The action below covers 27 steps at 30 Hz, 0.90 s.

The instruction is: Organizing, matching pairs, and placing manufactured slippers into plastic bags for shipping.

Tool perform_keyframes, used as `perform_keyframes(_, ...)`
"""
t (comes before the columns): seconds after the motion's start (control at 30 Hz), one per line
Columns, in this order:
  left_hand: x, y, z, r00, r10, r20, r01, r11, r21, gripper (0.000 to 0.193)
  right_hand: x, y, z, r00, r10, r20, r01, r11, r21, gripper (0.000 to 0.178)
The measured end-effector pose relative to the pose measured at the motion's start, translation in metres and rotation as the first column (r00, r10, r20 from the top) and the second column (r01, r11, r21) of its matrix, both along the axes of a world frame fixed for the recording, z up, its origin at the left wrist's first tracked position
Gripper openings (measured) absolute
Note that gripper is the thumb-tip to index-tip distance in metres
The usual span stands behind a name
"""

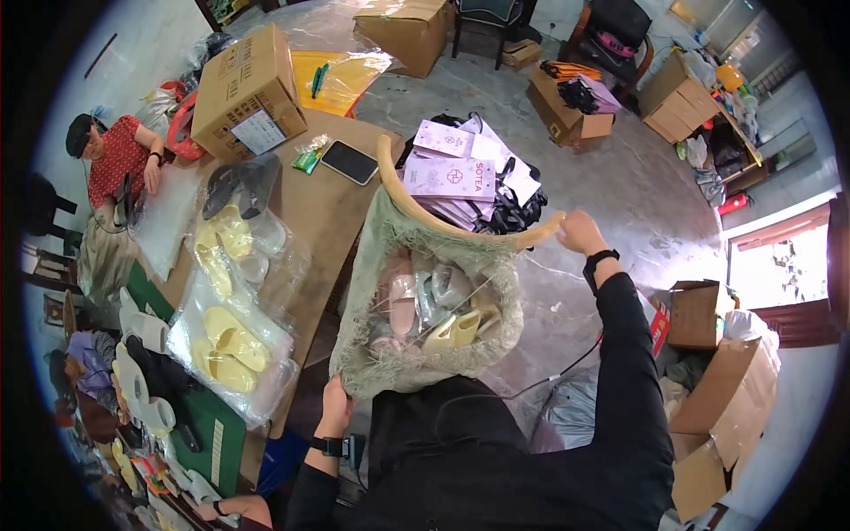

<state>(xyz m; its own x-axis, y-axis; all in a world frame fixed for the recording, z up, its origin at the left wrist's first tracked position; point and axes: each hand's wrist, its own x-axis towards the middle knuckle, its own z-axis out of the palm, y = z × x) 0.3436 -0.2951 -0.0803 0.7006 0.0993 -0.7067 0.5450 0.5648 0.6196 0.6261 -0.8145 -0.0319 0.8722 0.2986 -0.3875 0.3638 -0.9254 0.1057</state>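
Observation:
A grey-green woven sack (350, 332) with a frayed, open mouth is in front of me. Inside lie slippers in clear plastic: a pink slipper (401, 305) at its left, pale yellow slippers (453, 332) near the bottom, and grey ones between. My left hand (336, 405) is closed on the sack's near left corner. My right hand (582, 234) is closed round the right end of a curved wooden rail (469, 232), which looks like part of a chair. Purple printed packages (450, 177) with black straps are heaped behind the rail.
At left, a table (310, 199) bears a cardboard box (248, 97), a phone (350, 163) and bagged yellow slippers (235, 350). A person in a red dotted shirt (119, 164) sits beyond it. Another person's arm (243, 508) shows at lower left. Open cartons (726, 416) stand at right.

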Motion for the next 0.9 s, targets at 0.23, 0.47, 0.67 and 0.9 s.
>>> perform_keyframes(0.23,0.004,-0.005,-0.001,0.935,-0.276,-0.222,0.319,0.929,0.188,0.033,0.011,-0.040,-0.069,0.932,-0.326,0.160,0.318,0.945,0.076,0.030)
perform_keyframes(0.47,-0.006,-0.010,0.016,0.920,-0.212,-0.329,0.300,0.922,0.244,0.033,0.040,-0.022,-0.066,0.839,-0.544,0.015,0.526,0.818,0.233,0.029)
perform_keyframes(0.67,0.008,-0.026,0.016,0.930,-0.293,-0.223,0.340,0.916,0.214,0.032,0.007,-0.091,-0.151,0.924,-0.344,0.167,0.310,0.930,0.200,0.030)
perform_keyframes(0.9,0.008,0.001,0.009,0.980,0.198,-0.008,-0.198,0.980,-0.015,0.032,-0.120,0.026,-0.184,0.231,-0.463,-0.856,0.893,0.450,-0.002,0.041)
